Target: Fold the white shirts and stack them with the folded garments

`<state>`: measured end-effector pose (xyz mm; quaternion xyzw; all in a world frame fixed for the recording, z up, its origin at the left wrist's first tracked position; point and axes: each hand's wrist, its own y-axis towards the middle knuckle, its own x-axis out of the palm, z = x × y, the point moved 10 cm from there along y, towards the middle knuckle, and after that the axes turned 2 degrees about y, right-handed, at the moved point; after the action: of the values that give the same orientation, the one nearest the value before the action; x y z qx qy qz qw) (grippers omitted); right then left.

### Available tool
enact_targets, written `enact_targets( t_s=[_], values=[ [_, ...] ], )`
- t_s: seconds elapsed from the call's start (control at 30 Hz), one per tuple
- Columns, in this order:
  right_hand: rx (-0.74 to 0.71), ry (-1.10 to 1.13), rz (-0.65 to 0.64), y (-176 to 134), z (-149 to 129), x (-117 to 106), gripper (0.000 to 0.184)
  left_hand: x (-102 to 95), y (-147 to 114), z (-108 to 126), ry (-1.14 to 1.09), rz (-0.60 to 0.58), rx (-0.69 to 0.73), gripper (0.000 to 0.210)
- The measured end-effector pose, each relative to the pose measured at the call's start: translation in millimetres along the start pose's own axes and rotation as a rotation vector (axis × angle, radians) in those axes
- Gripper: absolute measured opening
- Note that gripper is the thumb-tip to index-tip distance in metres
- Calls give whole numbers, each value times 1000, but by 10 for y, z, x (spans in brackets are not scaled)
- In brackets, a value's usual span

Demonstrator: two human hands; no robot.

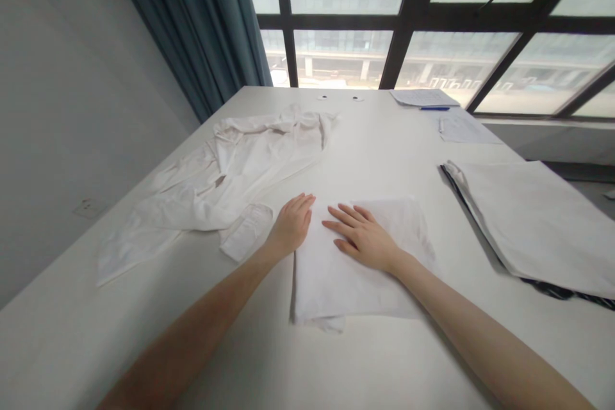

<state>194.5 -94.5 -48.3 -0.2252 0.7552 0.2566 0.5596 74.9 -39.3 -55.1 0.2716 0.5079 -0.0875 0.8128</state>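
A white garment folded into a flat square [355, 291] lies on the white table in front of me. On its upper middle, my right hand [362, 237] rests palm down with fingers spread. My left hand [292, 224] is at the square's upper left edge, its fingers stretched out and close together. Neither hand grips the cloth. A small flap of fabric sticks out below the square's front edge. Left of my left hand spreads a crumpled white shirt [259, 163], one cuff [247, 230] close to my wrist.
A stack of folded cloth [542, 224], white on top with dark fabric beneath, sits at the right. Papers [425, 98] and a blue pen [435, 108] lie at the far right. Two small white objects with dark spots [323, 98] are near the back edge. Windows and a blue curtain stand behind.
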Motion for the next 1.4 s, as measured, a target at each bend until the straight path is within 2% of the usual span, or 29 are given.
enact_targets(
  t_s=[0.13,0.27,0.37,0.47,0.57,0.7,0.77,0.83,0.93,1.03,1.1,1.17,1.4],
  values=[
    [3,58,52,-8,7,-51,42,-189,31,-274,-127,144,-136,33],
    [43,138,167,-23,62,-148,38,-275,48,-334,-181,160,-193,23],
    [123,204,316,-64,193,-257,38,-285,47,-299,-452,160,-264,22],
    [180,251,465,-130,317,-354,41,-339,8,-171,-741,235,-310,27],
    [160,261,525,-162,327,-407,47,-452,-79,100,-808,336,-203,35],
    [28,257,473,-134,168,-412,48,-449,-229,600,-695,305,121,48],
    [-7,253,443,-121,113,-406,41,-391,-283,714,-679,277,199,56],
    [-8,256,429,-112,101,-405,33,-337,-292,697,-663,264,171,59],
    [9,268,394,-90,106,-386,28,-303,-272,557,-592,270,34,58],
    [20,270,338,-63,97,-348,28,-289,-251,470,-476,228,-60,43],
    [31,272,308,-50,94,-327,27,-287,-231,458,-384,188,-68,28],
    [46,267,291,-42,99,-313,27,-298,-208,444,-312,175,-61,23],
    [65,175,262,-34,80,-294,35,-393,-184,381,-314,279,-19,41]
  ],
)
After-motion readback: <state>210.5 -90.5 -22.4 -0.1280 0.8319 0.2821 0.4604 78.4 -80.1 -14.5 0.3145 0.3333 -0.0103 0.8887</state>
